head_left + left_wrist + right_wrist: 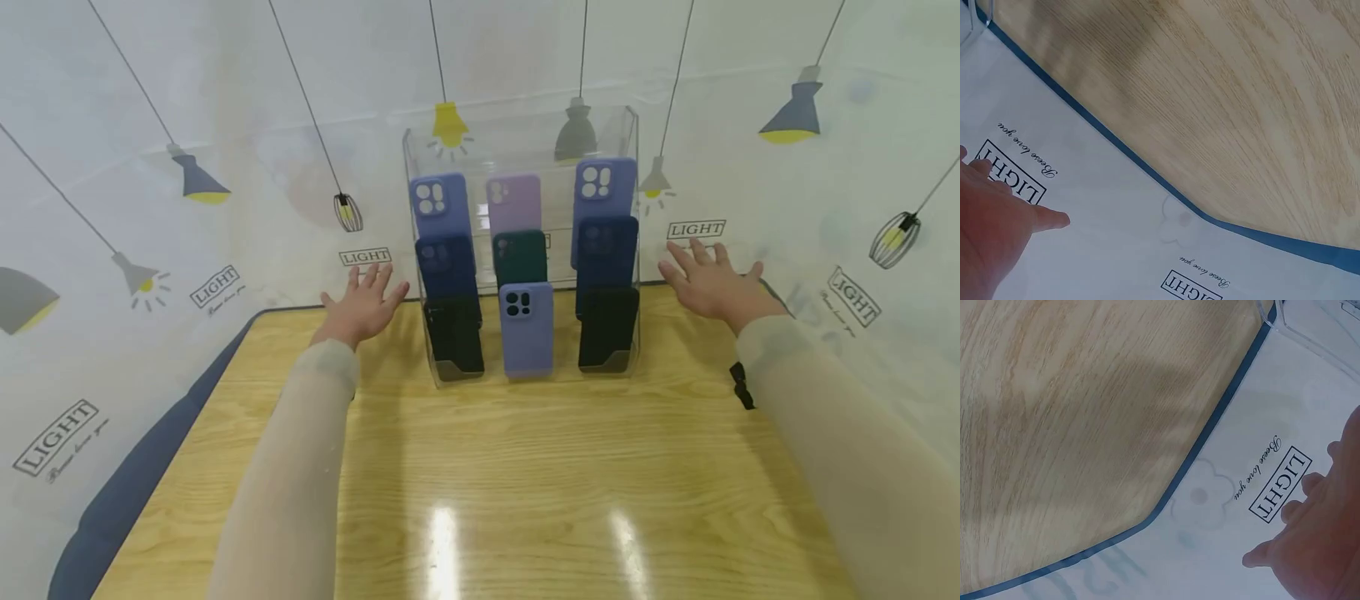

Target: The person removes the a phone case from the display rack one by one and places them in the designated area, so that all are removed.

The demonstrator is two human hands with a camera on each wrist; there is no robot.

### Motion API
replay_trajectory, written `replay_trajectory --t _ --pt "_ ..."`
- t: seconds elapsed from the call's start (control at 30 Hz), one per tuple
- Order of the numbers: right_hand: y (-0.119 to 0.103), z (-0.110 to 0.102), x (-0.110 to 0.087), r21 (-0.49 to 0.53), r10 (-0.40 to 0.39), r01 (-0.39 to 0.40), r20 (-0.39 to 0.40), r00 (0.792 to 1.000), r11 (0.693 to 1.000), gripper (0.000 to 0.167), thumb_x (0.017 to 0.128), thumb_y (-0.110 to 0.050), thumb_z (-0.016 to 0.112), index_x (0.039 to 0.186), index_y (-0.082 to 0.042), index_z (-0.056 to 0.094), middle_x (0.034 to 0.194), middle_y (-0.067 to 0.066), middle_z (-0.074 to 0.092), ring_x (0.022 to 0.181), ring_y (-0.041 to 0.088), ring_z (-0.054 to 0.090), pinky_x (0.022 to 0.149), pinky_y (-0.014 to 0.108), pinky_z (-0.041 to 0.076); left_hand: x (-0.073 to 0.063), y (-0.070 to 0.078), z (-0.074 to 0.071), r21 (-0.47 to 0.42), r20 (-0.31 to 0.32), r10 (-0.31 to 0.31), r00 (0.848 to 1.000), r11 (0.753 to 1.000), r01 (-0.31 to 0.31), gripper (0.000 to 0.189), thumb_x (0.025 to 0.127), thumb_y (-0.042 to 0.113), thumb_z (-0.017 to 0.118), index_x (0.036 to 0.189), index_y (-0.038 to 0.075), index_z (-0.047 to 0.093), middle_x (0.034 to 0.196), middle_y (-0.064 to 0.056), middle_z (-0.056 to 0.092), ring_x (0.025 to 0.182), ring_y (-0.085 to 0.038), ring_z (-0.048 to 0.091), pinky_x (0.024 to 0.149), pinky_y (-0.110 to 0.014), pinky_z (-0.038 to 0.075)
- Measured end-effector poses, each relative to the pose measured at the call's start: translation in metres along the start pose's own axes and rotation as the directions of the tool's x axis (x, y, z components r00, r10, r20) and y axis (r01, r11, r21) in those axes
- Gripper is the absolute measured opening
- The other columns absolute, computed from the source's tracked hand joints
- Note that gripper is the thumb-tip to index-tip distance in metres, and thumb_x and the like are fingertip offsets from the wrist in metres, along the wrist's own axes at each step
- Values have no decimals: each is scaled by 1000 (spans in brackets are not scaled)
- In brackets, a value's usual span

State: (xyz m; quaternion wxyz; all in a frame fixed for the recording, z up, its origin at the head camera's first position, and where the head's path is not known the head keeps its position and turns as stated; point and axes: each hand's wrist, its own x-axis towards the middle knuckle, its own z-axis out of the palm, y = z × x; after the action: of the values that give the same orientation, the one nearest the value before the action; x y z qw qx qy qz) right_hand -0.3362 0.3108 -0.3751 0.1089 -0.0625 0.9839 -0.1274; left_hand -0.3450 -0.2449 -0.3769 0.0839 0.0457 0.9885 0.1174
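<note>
My head camera is facing forward and down over the wooden table (487,467), taking in my left hand (362,312), my right hand (714,290) and the whole clear stand (517,150). Each wrist camera is looking from closer in, at a slant, catching its own hand at one edge. All three are sharing the table and printed wall covering (262,208), the wrist views including only part of the stand.

A person wears plain, pale cream-grey long sleeves, the left sleeve (294,475) and right sleeve (847,450) smooth along the forearm and ending in soft cuffs at the wrists. A black, knobbly-edged piece (742,386) shows beside the right cuff. The left grip (362,308) and right grip (716,287) are bare hands.
</note>
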Motion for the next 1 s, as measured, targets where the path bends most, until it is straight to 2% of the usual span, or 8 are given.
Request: replay_trajectory --t 0.17,0.33,0.43,0.57,0.67,0.73,0.83,1.0 --pt "-2 -3 -1 23 -23 23 5 1000 999 87 104 -76 1 172 -24 -12 176 23 -22 158 59 -20 105 94 -16 3 1 -3 -22 -14 8 1000 1000 -8 87 105 77 8 174 25 0 182 -8 -6 167 -40 -16 116 -89 -10" --pt "-9 -13 -6 224 -158 141 58 986 964 80 109 -69 8 171 -24 -16 177 25 -16 159 61 -11 116 88 -4 2 -2 -12 -127 -11 53 999 990 -54 87 103 79 5 174 28 1 182 -8 1 167 -42 -11 120 -86 -7" --pt "-13 -19 -12 321 -225 181 104 969 930 77 111 -67 15 171 -29 -15 178 23 -13 158 64 -4 119 85 3 -4 -5 -20 -240 23 105 994 966 -97 81 107 73 5 174 27 1 182 -10 7 167 -44 1 127 -77 1" --pt "-17 -21 -17 343 -251 198 117 961 918 75 112 -64 21 170 -34 -16 178 22 -13 158 64 -3 118 86 6 -14 -6 -24 -389 99 196 976 910 -143 81 110 70 9 174 21 5 180 -14 17 166 -42 14 133 -65 13" --pt "-18 -15 -17 370 -276 212 127 953 904 78 114 -60 27 169 -32 -20 178 27 -5 160 61 4 121 83 12 -20 -3 -18 -452 144 248 958 878 -160 84 108 73 21 174 22 9 180 -13 18 167 -40 14 133 -66 16" --pt "-18 -9 -16 388 -288 213 148 946 897 82 114 -58 30 168 -30 -24 177 30 1 160 60 10 121 81 18 -23 -1 -10 -467 174 270 947 869 -162 86 107 74 31 174 24 8 181 -11 15 167 -41 15 131 -68 17" --pt "-21 3 -16 403 -290 192 197 937 895 88 113 -58 34 166 -28 -30 175 33 8 159 60 14 121 80 23 -26 4 5 -449 206 289 935 877 -172 95 103 73 48 174 26 5 181 -10 16 166 -42 18 130 -69 21" --pt "-27 21 -15 361 -290 196 228 929 912 99 111 -60 41 167 -14 -27 176 33 -1 158 60 17 122 78 24 -30 14 23 -431 270 280 921 891 -144 121 93 72 69 173 24 -8 181 -13 13 167 -40 16 131 -66 22"
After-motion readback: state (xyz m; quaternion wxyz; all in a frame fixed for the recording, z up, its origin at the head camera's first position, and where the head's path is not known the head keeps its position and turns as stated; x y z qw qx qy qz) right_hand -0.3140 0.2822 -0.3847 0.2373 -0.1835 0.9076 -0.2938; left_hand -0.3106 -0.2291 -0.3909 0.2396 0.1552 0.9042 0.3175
